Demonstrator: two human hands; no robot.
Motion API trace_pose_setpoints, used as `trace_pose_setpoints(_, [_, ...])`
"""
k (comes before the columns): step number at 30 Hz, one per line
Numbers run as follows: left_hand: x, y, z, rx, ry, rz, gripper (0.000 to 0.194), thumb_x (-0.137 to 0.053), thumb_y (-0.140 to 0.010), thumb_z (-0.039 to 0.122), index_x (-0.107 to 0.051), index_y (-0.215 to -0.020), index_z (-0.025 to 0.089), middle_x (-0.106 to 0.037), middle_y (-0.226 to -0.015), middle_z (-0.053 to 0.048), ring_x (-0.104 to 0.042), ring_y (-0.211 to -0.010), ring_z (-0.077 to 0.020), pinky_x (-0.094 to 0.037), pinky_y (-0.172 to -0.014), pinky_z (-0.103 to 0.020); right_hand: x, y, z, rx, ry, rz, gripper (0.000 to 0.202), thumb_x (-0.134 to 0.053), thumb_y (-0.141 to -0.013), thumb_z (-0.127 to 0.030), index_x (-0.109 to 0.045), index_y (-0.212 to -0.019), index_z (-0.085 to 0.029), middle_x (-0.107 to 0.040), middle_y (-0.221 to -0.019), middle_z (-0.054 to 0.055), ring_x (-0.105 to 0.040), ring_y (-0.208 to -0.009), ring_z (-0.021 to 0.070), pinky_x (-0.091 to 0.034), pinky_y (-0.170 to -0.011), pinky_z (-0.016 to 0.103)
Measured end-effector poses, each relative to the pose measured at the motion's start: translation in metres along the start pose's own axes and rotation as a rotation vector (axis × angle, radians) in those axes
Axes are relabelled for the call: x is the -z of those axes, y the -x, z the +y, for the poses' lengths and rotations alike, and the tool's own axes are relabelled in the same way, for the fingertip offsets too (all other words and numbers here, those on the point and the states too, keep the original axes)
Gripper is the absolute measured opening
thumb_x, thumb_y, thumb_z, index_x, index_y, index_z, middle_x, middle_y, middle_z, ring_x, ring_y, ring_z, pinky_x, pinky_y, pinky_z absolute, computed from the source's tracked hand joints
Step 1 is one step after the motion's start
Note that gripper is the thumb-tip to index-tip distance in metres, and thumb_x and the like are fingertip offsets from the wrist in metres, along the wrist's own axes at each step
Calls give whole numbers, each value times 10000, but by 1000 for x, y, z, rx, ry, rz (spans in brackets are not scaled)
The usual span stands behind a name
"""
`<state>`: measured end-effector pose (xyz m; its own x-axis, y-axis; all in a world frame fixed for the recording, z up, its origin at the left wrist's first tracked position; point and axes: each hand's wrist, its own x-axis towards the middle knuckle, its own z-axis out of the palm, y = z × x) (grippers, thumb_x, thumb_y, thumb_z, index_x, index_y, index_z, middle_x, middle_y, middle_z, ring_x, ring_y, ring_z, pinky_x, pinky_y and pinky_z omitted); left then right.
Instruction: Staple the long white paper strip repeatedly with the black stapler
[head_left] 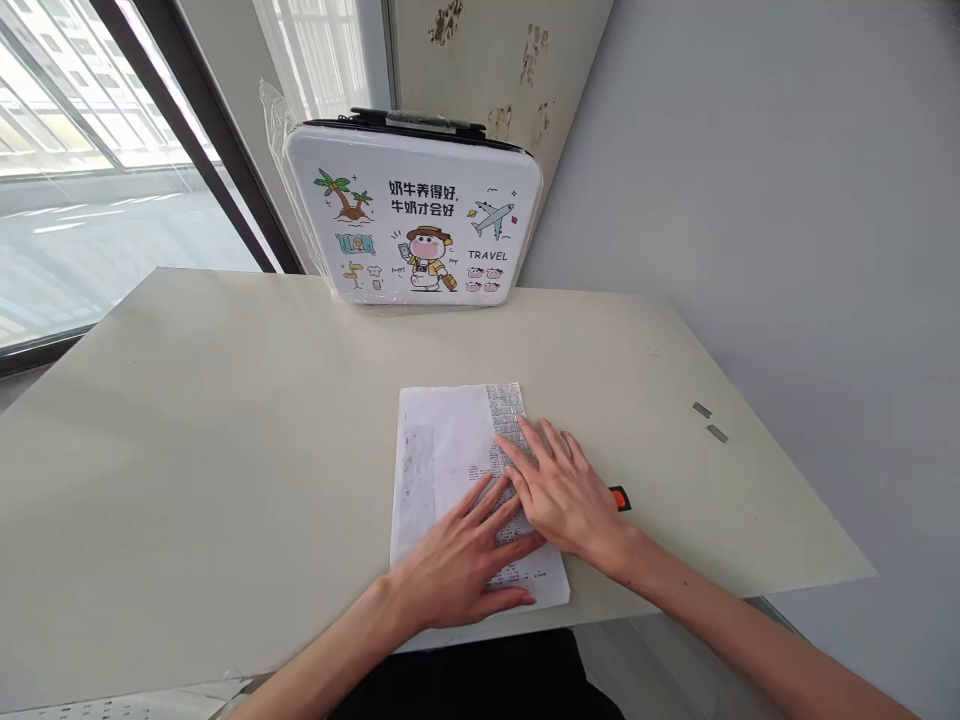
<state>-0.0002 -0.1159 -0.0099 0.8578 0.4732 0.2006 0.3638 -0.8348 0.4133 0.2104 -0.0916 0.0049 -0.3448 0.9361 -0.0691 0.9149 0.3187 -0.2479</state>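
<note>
A sheet of paper (pixel 450 420), folded over with a strip of small print showing on its right side, lies near the table's front edge. My left hand (pixel 465 565) rests flat on its lower part with the fingers spread. Along the paper's right edge, my right hand (pixel 562 485) lies with outstretched fingers, their tips on the printed strip and close to the left fingers. Just right of that hand, an orange and black object (pixel 620 498) peeks out, mostly hidden, so its kind cannot be made out.
At the back of the pale table (pixel 225 450) stands a white case (pixel 412 215) with cartoon prints, partly wrapped in clear plastic. Two small grey strips (pixel 709 422) lie on the right. A wall (pixel 787 250) borders the right side and a window (pixel 90 150) the left.
</note>
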Motion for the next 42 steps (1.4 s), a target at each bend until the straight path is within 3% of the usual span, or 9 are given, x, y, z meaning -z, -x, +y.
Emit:
trace_pose_setpoints(4, [3,7,-2,9,-3,8,717,-584,-1030,546,-320,-1652,307,-172,-1745,-53,-159,-1596,-363,-207,-1309,-561,7,-1,-1,6,-65,-15,519,-314,-1098,-420,-461,-1583,-304,-289,-1729,34,-264,-1584,363,-277,-1248,641])
trace_pose_setpoints(8, [10,20,-6,60,-42,-3,683,-564,-1044,532,-340,-1644,297,-133,-1748,-63,-166,-1593,-365,-238,-1296,-575,25,9,11,-64,-355,7,513,-263,-1115,-482,-463,-1561,-327,-389,-1687,1,-359,-1555,251,-363,-1255,503])
trace_pose_setpoints(10, [14,28,-7,76,-53,-4,667,-552,-1056,514,-321,-1649,314,-152,-1746,-43,-172,-1594,-352,-267,-1291,-567,30,20,21,-109,-462,33,502,-269,-1113,-519,-489,-1530,-348,-450,-1648,-6,-404,-1529,243,-404,-1234,488])
trace_pose_setpoints(17, [31,67,-16,198,-179,51,637,-499,-1092,448,-253,-1667,328,-223,-1736,-25,-205,-1593,-327,-322,-1272,-553,17,68,56,55,-458,18,402,-490,-1062,-522,-571,-1430,-383,-643,-1450,22,-552,-1393,289,-474,-1160,514])
trace_pose_setpoints(24, [52,124,-44,358,-270,89,719,-561,-1034,544,-276,-1663,343,-264,-1724,-23,-257,-1574,-373,-340,-1243,-604,-3,86,75,-152,-614,145,292,-588,-1007,-538,-663,-1229,-363,-703,-1283,36,-650,-1189,290,-598,-942,434])
trace_pose_setpoints(28, [55,133,-49,364,-342,61,796,-626,-976,589,-299,-1658,340,-278,-1719,-23,-255,-1574,-381,-318,-1256,-595,-6,87,79,-315,-760,190,343,-645,-960,-570,-670,-1206,-332,-738,-1163,44,-693,-1014,269,-605,-818,372])
trace_pose_setpoints(33, [45,89,-48,293,-381,41,813,-599,-999,578,-242,-1675,304,-242,-1730,-63,-235,-1585,-368,-179,-1291,-610,-2,89,83,-508,-869,359,448,-724,-880,-608,-669,-1200,-300,-750,-1065,44,-709,-976,269,-601,-845,363])
trace_pose_setpoints(37, [26,18,-51,228,-322,33,792,-555,-1023,578,-242,-1676,257,-214,-1733,-107,-199,-1594,-372,-125,-1288,-629,9,91,85,-589,-880,466,502,-751,-837,-626,-682,-1203,-290,-747,-1110,64,-704,-1041,291,-603,-845,356])
trace_pose_setpoints(42, [-8,-74,-52,204,-189,35,780,-558,-994,638,-363,-1630,230,-238,-1726,-125,-163,-1603,-374,-74,-1291,-637,19,92,89,-640,-879,546,541,-773,-797,-634,-701,-1187,-266,-749,-1123,64,-710,-1021,279,-597,-814,315])
